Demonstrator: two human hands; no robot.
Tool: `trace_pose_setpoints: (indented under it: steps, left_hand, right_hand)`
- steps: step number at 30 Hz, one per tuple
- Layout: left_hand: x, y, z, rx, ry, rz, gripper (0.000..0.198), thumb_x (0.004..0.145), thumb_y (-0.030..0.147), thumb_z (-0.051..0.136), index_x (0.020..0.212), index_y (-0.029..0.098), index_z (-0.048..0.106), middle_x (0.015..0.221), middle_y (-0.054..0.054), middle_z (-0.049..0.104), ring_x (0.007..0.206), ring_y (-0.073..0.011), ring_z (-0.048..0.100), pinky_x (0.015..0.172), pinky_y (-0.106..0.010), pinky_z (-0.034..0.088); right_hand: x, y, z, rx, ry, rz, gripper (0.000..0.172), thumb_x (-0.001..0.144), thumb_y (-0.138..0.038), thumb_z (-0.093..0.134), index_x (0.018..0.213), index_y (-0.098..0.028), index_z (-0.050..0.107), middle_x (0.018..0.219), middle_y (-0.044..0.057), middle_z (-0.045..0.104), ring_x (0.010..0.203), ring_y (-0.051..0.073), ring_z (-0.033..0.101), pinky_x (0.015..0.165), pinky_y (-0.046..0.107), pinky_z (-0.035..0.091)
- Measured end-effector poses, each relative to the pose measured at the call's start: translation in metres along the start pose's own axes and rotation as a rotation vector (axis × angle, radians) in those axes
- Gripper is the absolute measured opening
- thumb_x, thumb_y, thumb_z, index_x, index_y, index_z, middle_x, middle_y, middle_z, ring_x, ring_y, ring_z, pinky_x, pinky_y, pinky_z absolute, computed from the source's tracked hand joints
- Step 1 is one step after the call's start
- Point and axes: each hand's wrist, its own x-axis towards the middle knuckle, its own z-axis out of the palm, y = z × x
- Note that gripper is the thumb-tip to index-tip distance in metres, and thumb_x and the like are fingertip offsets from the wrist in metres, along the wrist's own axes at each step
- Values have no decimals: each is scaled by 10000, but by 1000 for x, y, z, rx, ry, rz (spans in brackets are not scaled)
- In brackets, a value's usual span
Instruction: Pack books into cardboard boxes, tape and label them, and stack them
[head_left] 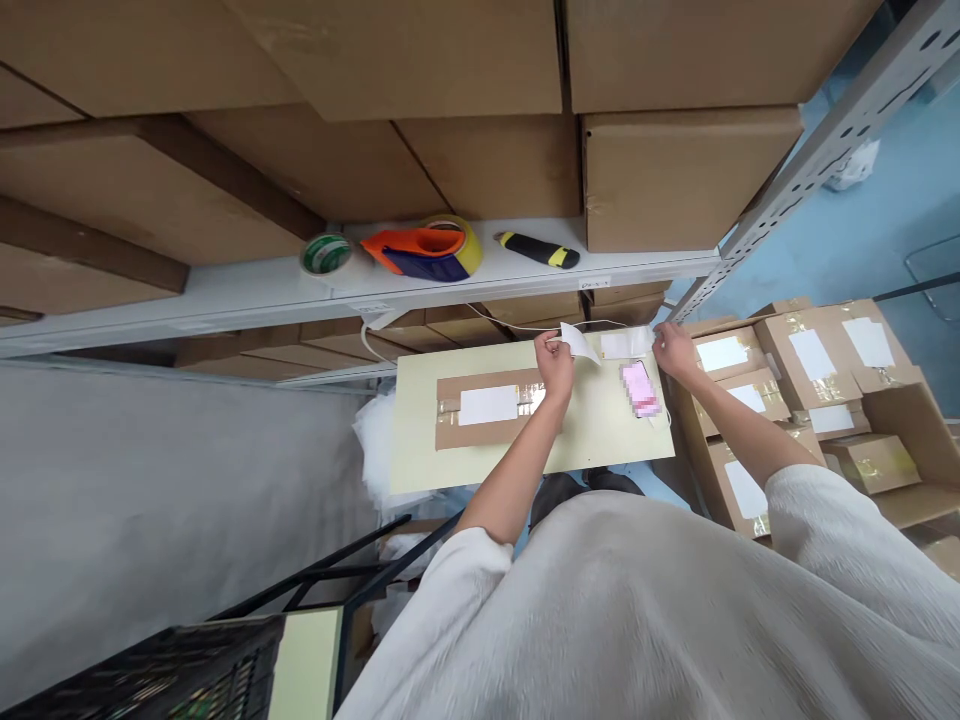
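Note:
My left hand (556, 365) is closed, pinching a curled white label sheet (582, 343) at the far edge of a pale yellow table (420, 440). My right hand (673, 349) is closed on the right end of a white paper strip (626, 343) next to that sheet. A taped cardboard parcel (487, 408) bearing a white label lies flat on the table just left of my left forearm. A pink phone (641, 389) with a cable lies on the table between my two arms.
A white shelf (247, 285) ahead carries a green tape roll (327, 254), an orange tape dispenser (424, 250) and a black-and-yellow utility knife (538, 250). Large cartons fill the shelves. Several labelled small boxes (795, 390) are stacked at right. A black crate (187, 670) sits lower left.

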Motion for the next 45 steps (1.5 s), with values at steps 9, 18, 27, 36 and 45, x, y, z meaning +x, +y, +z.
trace_pose_setpoints:
  steps: [9, 18, 27, 36, 45]
  left_hand:
    - [-12, 20, -66, -85, 41, -33, 338, 910, 191, 607, 1240, 265, 589, 988, -2, 679, 807, -137, 696, 789, -269, 602]
    - [-10, 29, -153, -227, 43, -125, 368, 888, 152, 629, 1233, 269, 578, 1068, -32, 703, 884, -168, 745, 844, -332, 649]
    - [-2, 29, -240, -174, -72, -14, 313, 852, 137, 632, 1141, 253, 625, 1244, -87, 759, 1194, -202, 738, 984, -333, 583]
    - [0, 25, -282, -44, -268, 15, 216, 917, 300, 738, 1104, 247, 641, 936, -22, 775, 874, -183, 769, 831, -307, 573]
    - [-2, 15, -297, 380, -253, 229, 334, 818, 101, 807, 1054, 306, 688, 781, 25, 714, 878, -262, 741, 954, -378, 531]
  right_hand:
    - [-40, -123, 13, 307, -116, -331, 389, 976, -571, 704, 1187, -245, 683, 1043, 100, 693, 1021, 312, 627, 978, 453, 504]
    - [-73, -240, 41, 430, -53, -333, 174, 986, -399, 628, 1098, -268, 659, 1076, 112, 687, 1028, 316, 628, 948, 465, 533]
    - [-85, -299, 30, 602, -63, -117, 168, 892, -429, 601, 921, -264, 600, 945, 43, 700, 917, 255, 652, 879, 403, 549]
    - [-97, -308, 42, 660, -171, -15, 269, 785, -494, 669, 898, -255, 618, 863, 11, 660, 808, 224, 606, 732, 352, 501]
    - [-97, -321, 59, 612, -87, 116, 367, 779, -428, 639, 1099, -263, 572, 827, -37, 580, 775, 215, 614, 781, 374, 529]
